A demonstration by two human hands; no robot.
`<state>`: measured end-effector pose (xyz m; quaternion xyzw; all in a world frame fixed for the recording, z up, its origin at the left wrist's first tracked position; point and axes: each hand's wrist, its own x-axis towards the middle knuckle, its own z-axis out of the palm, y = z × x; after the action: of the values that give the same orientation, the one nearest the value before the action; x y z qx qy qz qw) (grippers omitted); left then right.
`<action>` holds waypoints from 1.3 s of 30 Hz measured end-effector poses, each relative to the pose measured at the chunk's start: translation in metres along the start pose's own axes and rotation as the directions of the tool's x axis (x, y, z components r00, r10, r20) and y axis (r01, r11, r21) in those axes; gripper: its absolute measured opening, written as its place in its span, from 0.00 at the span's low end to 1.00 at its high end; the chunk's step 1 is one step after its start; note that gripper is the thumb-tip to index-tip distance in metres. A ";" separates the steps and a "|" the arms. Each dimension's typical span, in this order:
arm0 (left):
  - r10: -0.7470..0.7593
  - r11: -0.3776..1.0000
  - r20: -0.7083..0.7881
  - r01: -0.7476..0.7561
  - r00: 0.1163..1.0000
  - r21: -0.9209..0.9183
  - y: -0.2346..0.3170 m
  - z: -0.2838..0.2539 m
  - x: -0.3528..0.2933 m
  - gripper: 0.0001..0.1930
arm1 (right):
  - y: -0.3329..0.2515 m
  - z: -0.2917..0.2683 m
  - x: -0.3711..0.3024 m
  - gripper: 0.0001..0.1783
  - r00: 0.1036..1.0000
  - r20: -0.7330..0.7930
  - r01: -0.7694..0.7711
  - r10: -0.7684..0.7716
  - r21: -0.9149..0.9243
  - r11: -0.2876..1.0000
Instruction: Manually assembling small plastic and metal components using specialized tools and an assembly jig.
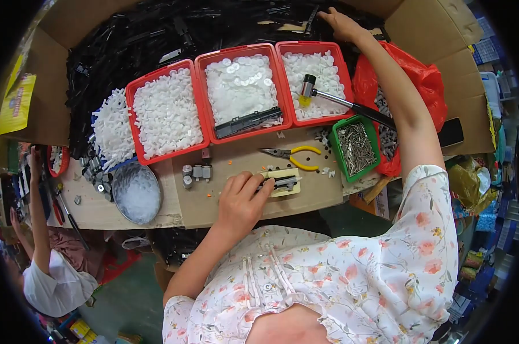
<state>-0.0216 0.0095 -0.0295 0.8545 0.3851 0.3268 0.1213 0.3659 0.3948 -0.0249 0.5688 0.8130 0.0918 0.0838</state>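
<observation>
My left hand (243, 200) is closed on a black and grey plastic assembly (285, 183), which lies on a pale yellow block (293, 174) at the table's front. Its fingers cover the left end. My right hand (344, 26) stretches to the far side, over a heap of loose black plastic parts (133, 51). Its fingertips pinch at a thin black plastic strip (311, 20), and the grip is small to make out. A long black plastic part (248, 122) lies across the middle red tray (200, 86), which holds white discs.
Red trays of white parts (170, 114) flank the middle one. A small hammer (334, 98) lies over the right tray, near a green bin (335, 143) of metal pins. Yellow-handled pliers (297, 156) and a metal bowl (119, 195) are nearby. Another person (56, 281) works at left.
</observation>
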 end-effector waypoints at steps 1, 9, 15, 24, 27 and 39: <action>0.004 1.000 -0.004 -0.004 1.000 -0.010 0.000 0.000 0.000 0.17 | 0.004 0.005 0.002 0.44 0.999 -0.014 0.029 -0.029 -0.006 1.000; -0.007 1.000 0.017 0.007 1.000 -0.007 0.002 -0.001 0.000 0.17 | -0.040 -0.050 -0.013 0.32 0.905 -0.345 0.306 -0.247 0.128 0.943; -0.018 1.000 0.049 0.018 0.999 -0.007 0.004 -0.004 -0.002 0.16 | -0.138 -0.148 -0.066 0.33 0.934 -0.136 0.358 -0.331 0.311 0.880; -0.298 0.884 -0.120 0.227 0.947 -0.408 0.010 -0.032 0.008 0.16 | -0.207 -0.163 -0.149 0.21 0.632 -0.675 0.670 -0.381 0.229 0.706; -0.647 0.414 0.075 0.432 0.759 -0.801 0.013 -0.034 0.012 0.19 | -0.251 -0.171 -0.218 0.19 0.639 -0.728 0.740 -0.250 0.492 0.458; -0.429 -0.381 0.521 0.375 0.738 -0.845 0.016 -0.033 0.003 0.17 | -0.303 -0.158 -0.313 0.24 0.758 -0.454 0.645 -0.469 0.418 0.640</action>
<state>-0.0323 -0.0002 0.0042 0.2390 0.2809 0.4413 0.8181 0.1585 -0.0101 0.0644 0.2638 0.9422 -0.0908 -0.1852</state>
